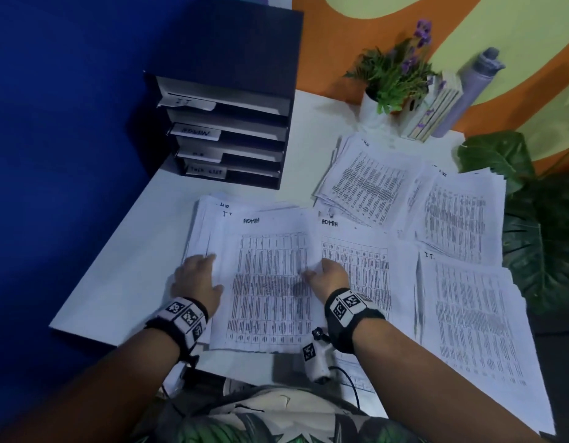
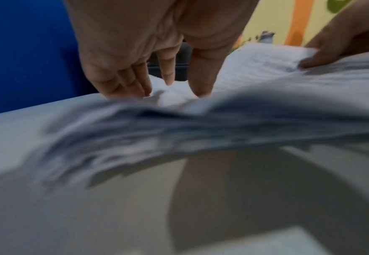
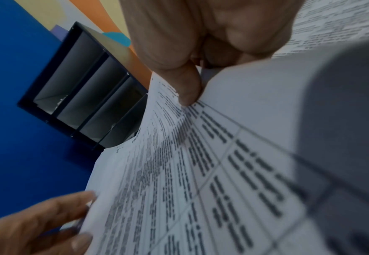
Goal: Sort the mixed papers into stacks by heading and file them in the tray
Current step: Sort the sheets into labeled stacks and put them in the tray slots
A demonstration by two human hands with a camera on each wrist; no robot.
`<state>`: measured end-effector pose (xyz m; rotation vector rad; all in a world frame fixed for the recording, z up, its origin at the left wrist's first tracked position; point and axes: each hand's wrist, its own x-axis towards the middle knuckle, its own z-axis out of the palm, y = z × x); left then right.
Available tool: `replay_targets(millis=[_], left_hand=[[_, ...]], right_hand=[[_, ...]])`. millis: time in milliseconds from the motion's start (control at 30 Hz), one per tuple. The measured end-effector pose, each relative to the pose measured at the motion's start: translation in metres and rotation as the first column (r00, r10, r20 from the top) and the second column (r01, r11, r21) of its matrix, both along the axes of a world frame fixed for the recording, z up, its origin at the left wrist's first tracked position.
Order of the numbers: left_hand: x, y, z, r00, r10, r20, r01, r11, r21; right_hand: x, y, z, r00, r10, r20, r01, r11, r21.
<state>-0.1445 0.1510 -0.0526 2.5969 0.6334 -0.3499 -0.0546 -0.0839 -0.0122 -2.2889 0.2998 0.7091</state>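
Observation:
A mixed paper pile (image 1: 212,225) lies in front of me, and its top sheet (image 1: 267,282) is headed ADMIN. My left hand (image 1: 196,279) rests with straight fingers (image 2: 168,72) on the pile's left edge. My right hand (image 1: 329,273) pinches the top sheet's right edge between thumb (image 3: 190,89) and fingers and lifts it slightly. Just to the right lies an ADMIN stack (image 1: 366,251), and beyond it an IT stack (image 1: 468,314). Two more stacks (image 1: 366,183) (image 1: 458,219) lie further back. The dark tray (image 1: 232,43) with slots labelled IT, ADMIN and TASK LIST stands at the back left.
A potted plant (image 1: 391,75), books (image 1: 436,107) and a grey bottle (image 1: 468,91) stand at the back right. Large green leaves (image 1: 538,225) border the table's right side. A blue wall (image 1: 69,155) runs along the left. A small white device (image 1: 315,359) with a cable lies near my body.

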Motion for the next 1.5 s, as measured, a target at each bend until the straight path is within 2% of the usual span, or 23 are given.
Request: replay_targets(millis=[67, 200, 333, 400, 533, 667, 800, 900, 967, 1033, 1100, 1167, 1200, 1267, 1333, 1500], left_hand=[[0.006, 0.01, -0.001, 0.997, 0.048, -0.055, -0.049, 0.999, -0.018], [0.018, 0.018, -0.003, 0.991, 0.122, -0.06, -0.127, 0.989, -0.078], [0.024, 0.019, -0.002, 0.988, 0.149, -0.036, -0.153, 0.967, -0.203], [0.025, 0.019, -0.001, 0.978, 0.207, -0.005, -0.2, 0.94, -0.277], [0.025, 0.026, 0.001, 0.967, 0.253, 0.014, -0.23, 0.901, -0.368], [0.025, 0.034, 0.004, 0.949, 0.314, 0.029, -0.283, 0.887, -0.366], [0.025, 0.039, 0.01, 0.917, 0.39, 0.087, -0.334, 0.868, -0.368], [0.024, 0.041, 0.014, 0.888, 0.444, 0.114, -0.37, 0.841, -0.394], [0.024, 0.039, 0.018, 0.875, 0.466, 0.13, -0.381, 0.83, -0.407], [0.023, 0.035, 0.022, 0.863, 0.482, 0.149, -0.378, 0.814, -0.441], [0.021, 0.028, 0.027, 0.855, 0.49, 0.168, -0.363, 0.797, -0.482], [0.018, 0.022, 0.029, 0.85, 0.498, 0.173, -0.351, 0.778, -0.521], [0.017, 0.019, 0.031, 0.85, 0.5, 0.166, -0.347, 0.768, -0.539], [0.014, 0.016, 0.031, 0.859, 0.491, 0.145, -0.343, 0.763, -0.549], [0.013, 0.016, 0.03, 0.873, 0.466, 0.144, -0.34, 0.793, -0.505], [0.011, 0.027, 0.02, 0.871, 0.471, 0.138, -0.379, 0.824, -0.421]], right_hand=[[0.003, -0.002, -0.003, 0.997, -0.071, -0.022, 0.072, 0.997, 0.034], [0.003, -0.006, -0.008, 0.98, -0.197, -0.032, 0.199, 0.972, 0.122], [0.0, -0.004, -0.013, 0.97, -0.236, -0.066, 0.244, 0.955, 0.169], [0.0, -0.004, -0.016, 0.97, -0.24, -0.043, 0.244, 0.956, 0.165], [0.007, -0.017, -0.018, 0.945, -0.321, 0.065, 0.318, 0.947, 0.053], [0.009, -0.051, -0.007, 0.949, -0.283, 0.138, 0.294, 0.954, -0.067], [0.007, -0.083, -0.01, 0.936, -0.295, 0.191, 0.33, 0.924, -0.192], [0.005, -0.09, -0.008, 0.927, -0.209, 0.31, 0.327, 0.855, -0.403], [0.005, -0.081, -0.001, 0.912, -0.14, 0.386, 0.326, 0.819, -0.473], [0.011, -0.064, 0.002, 0.914, -0.058, 0.402, 0.232, 0.887, -0.4], [0.014, -0.041, 0.003, 0.94, -0.011, 0.34, 0.066, 0.986, -0.152], [0.01, -0.021, 0.004, 0.98, -0.067, 0.186, 0.039, 0.988, 0.152], [0.01, -0.014, 0.001, 0.988, -0.097, 0.12, 0.066, 0.968, 0.243], [0.006, -0.004, -0.004, 0.986, -0.158, 0.051, 0.136, 0.946, 0.294], [0.004, -0.002, -0.011, 0.98, -0.193, 0.05, 0.172, 0.946, 0.275], [0.008, -0.017, -0.022, 0.959, -0.226, 0.17, 0.19, 0.96, 0.204]])
